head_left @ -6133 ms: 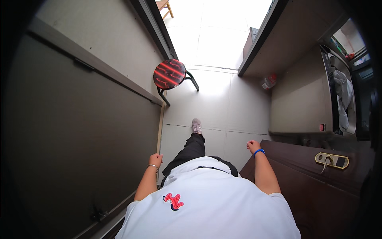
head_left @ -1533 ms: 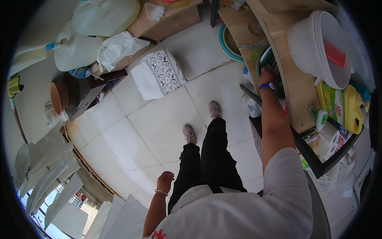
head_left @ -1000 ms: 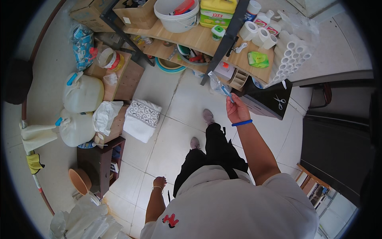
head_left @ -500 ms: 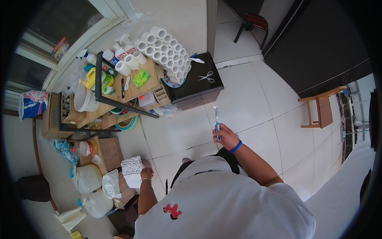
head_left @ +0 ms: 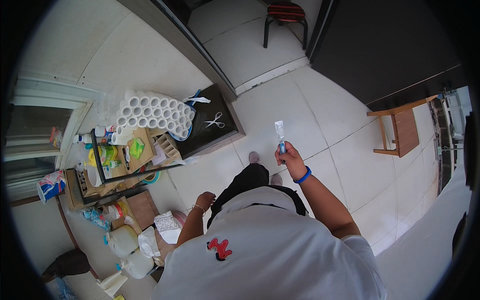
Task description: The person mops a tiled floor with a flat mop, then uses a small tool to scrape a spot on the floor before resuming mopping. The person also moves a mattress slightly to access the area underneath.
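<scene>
My right hand [head_left: 290, 155] is closed around the blue handle of a slim tool [head_left: 279, 132], whose shiny silvery end points up and away from me over the floor. The exact kind of tool is unclear. A blue band circles that wrist. Lower and to the left, my left hand [head_left: 205, 200] hangs beside my dark trousers with loosely bent fingers and nothing visible in it. The nearest thing to it is a white packet with a grey pattern [head_left: 169, 223], apart from the hand, next to a pinkish round thing [head_left: 178, 217].
White paper rolls [head_left: 155, 111] are stacked by a black cabinet [head_left: 212, 137] with scissors [head_left: 215, 120] on top. A black-framed wooden shelf [head_left: 135, 172] holds bottles. Jugs [head_left: 123, 241] stand at left. A red-topped stool [head_left: 286, 12] is beyond the doorway, a wooden chair [head_left: 406, 132] at right.
My view has turned and moved forward, bringing the doorway and stool more into sight. My left hand has moved away from the patterned packet. The tool is still in my right hand.
</scene>
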`<move>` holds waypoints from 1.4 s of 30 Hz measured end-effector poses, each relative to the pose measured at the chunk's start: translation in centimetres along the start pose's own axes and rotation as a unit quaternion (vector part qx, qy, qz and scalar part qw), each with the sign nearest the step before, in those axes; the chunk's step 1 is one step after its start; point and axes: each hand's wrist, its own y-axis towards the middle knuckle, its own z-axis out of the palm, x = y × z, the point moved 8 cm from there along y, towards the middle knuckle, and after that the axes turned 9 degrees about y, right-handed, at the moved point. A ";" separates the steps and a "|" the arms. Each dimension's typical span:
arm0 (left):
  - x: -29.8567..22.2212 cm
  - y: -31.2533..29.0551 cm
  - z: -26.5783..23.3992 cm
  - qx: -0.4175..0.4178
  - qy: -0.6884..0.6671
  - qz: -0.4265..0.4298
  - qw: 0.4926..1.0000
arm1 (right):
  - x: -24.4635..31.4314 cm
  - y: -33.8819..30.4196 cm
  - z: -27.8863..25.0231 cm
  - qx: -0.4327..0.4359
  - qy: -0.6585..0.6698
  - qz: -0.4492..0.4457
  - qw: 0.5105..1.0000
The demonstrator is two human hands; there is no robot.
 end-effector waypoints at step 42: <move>-85.6 49.8 -44.6 -0.210 -0.085 0.205 0.952 | 44.1 92.5 4.6 0.144 0.052 0.295 0.943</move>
